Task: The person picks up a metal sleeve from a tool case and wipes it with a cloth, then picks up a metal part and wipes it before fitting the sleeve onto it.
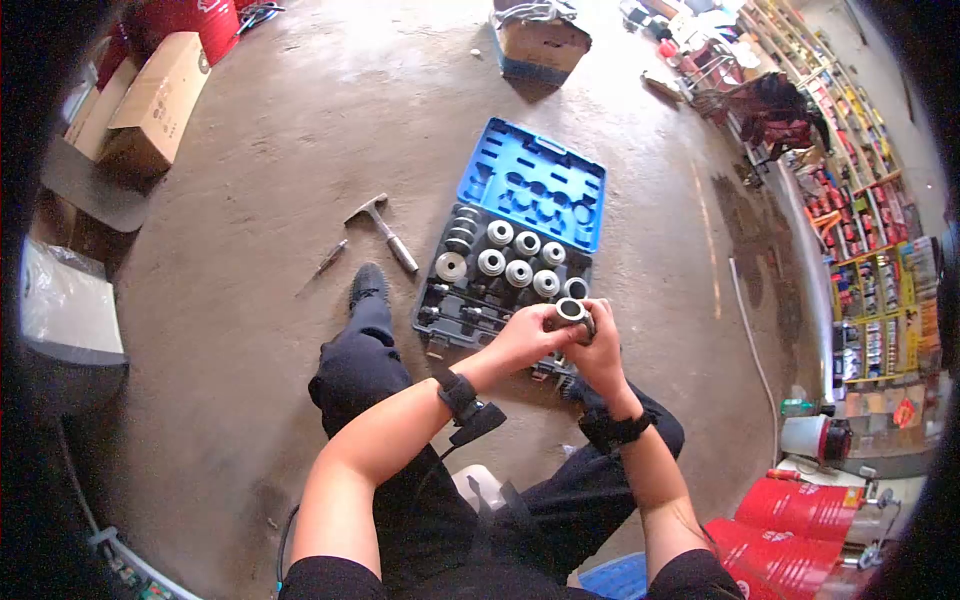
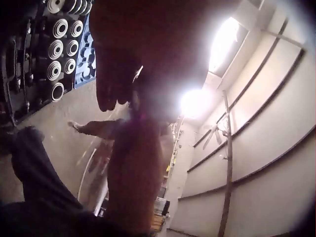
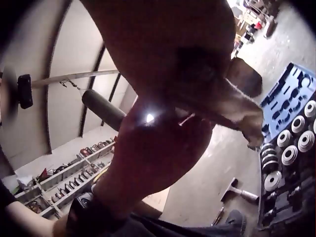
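Note:
Over the near right corner of the tool case, both hands hold a hollow metal sleeve (image 1: 571, 309) with its round opening facing up. My left hand (image 1: 530, 337) grips it from the left, and my right hand (image 1: 602, 352) has its fingers round the right side. Below lies the open tool case, its blue lid (image 1: 540, 185) folded back and its black tray (image 1: 428, 300) holding stepped round metal adapters (image 1: 519, 272), a ring (image 1: 576, 288) and dark threaded rods (image 1: 470, 298). In both wrist views the hands are dark and mostly hide the sleeve.
On the floor left of the case lie a hammer (image 1: 383, 232) and a thin pen-like tool (image 1: 332, 257), close to a shoe (image 1: 369, 284). Cardboard boxes (image 1: 160, 105) stand at the far left, another box (image 1: 542, 48) beyond the case. Stocked shelves (image 1: 865, 270) and red drums (image 1: 780, 540) line the right.

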{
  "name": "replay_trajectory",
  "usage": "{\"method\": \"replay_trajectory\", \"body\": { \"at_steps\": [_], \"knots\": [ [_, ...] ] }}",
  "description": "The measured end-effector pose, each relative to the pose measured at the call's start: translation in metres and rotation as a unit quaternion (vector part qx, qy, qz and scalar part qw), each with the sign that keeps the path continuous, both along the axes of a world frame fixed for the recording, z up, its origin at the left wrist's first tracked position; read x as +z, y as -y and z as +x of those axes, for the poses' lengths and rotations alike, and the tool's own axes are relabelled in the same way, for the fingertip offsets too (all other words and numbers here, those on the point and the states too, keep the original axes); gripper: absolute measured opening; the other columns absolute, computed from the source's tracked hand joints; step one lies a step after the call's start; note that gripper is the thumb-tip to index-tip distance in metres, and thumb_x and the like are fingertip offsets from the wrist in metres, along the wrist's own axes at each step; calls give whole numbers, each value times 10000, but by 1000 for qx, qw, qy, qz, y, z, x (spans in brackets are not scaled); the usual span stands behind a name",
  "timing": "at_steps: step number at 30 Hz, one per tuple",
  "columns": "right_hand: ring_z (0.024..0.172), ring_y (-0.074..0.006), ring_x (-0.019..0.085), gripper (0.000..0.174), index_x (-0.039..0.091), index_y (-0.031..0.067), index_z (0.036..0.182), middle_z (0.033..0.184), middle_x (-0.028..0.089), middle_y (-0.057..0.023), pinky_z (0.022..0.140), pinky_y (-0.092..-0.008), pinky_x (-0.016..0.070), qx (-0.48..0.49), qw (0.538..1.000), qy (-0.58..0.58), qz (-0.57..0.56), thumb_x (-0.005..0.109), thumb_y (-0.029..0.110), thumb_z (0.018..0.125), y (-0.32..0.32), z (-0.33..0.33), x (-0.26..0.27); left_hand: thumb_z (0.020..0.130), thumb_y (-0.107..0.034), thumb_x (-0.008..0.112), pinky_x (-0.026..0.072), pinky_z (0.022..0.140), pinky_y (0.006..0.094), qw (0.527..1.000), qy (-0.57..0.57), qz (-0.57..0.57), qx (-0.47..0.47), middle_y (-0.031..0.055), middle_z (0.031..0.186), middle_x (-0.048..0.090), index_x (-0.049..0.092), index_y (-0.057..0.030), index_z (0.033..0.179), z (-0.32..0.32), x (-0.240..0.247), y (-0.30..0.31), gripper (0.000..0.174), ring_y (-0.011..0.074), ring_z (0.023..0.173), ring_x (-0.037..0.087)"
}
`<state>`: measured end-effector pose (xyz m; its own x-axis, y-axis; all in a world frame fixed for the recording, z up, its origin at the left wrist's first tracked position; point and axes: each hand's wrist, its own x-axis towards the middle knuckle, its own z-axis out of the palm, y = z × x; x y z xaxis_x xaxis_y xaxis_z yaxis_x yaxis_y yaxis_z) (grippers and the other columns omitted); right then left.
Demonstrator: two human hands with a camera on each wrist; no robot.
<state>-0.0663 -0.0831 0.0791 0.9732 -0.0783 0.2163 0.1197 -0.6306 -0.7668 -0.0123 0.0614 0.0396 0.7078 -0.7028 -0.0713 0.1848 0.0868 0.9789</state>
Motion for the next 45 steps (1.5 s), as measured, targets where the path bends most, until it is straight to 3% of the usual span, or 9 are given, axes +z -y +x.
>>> {"method": "replay_trajectory", "body": {
  "at_steps": [4,8,13,20,25,29,31,41,45],
  "knots": [
    [971,-297,574,424,585,9,1091,1013,574,-140,855,-353,458,-56,998,-15,-28,763,119,721,-25,-28,29,905,-288,609,489,796,286,995,25,-37,93,64,951,671,635,-3,1049,1,4,-5,320,119,891,604],
    [834,-65,568,185,623,8,1062,940,636,-2,742,-208,461,-125,969,-45,208,627,105,905,-57,-63,42,950,-396,480,328,340,210,982,-148,-100,68,24,690,591,574,-76,942,2,21,-15,334,73,420,474],
    [842,-63,559,152,635,9,1055,965,624,-12,722,-201,450,-227,944,47,234,603,65,917,-71,-64,55,931,-659,275,272,318,203,945,-266,-178,-69,-1,658,553,557,-148,969,-9,38,-25,585,69,417,457],
    [907,-215,557,216,684,40,991,943,533,-110,776,-281,468,-198,955,136,-173,632,-30,793,-104,-60,51,912,-714,226,313,408,192,954,-264,-123,-75,-43,724,529,572,-155,1109,-23,44,-40,687,51,536,452],
    [904,-253,558,279,686,43,992,928,537,-120,781,-342,472,-176,970,126,-112,599,-66,750,-123,-76,41,928,-688,242,404,609,239,952,-257,-141,-87,-3,780,559,595,-83,1057,-24,12,-27,712,102,702,517],
    [944,-304,547,333,683,54,1000,929,556,-154,844,-380,454,-277,946,122,-115,595,-65,701,-119,-71,54,878,-748,303,290,388,234,958,-227,-171,-34,-42,636,473,613,-106,945,-37,-2,-12,717,66,502,437],
    [898,-271,559,337,690,54,1000,946,536,-141,796,-336,465,-215,946,150,-189,575,-78,712,-121,-74,53,938,-672,248,411,584,244,950,-257,-152,-97,-18,784,563,595,-111,988,-30,11,-27,661,87,684,521],
    [886,-237,574,166,692,50,971,913,566,-117,768,-316,479,-255,952,144,-89,637,-3,824,-90,-49,61,986,-553,299,306,311,244,953,-237,-184,-28,8,630,536,592,-63,1046,-26,42,-35,574,90,386,446],
    [881,-199,559,152,701,47,977,903,567,-84,764,-280,456,-190,964,176,-56,665,27,832,-95,-40,57,994,-455,406,433,549,270,965,-108,-203,127,38,762,593,624,-18,999,-15,24,-16,488,119,668,561]
  ]
}}
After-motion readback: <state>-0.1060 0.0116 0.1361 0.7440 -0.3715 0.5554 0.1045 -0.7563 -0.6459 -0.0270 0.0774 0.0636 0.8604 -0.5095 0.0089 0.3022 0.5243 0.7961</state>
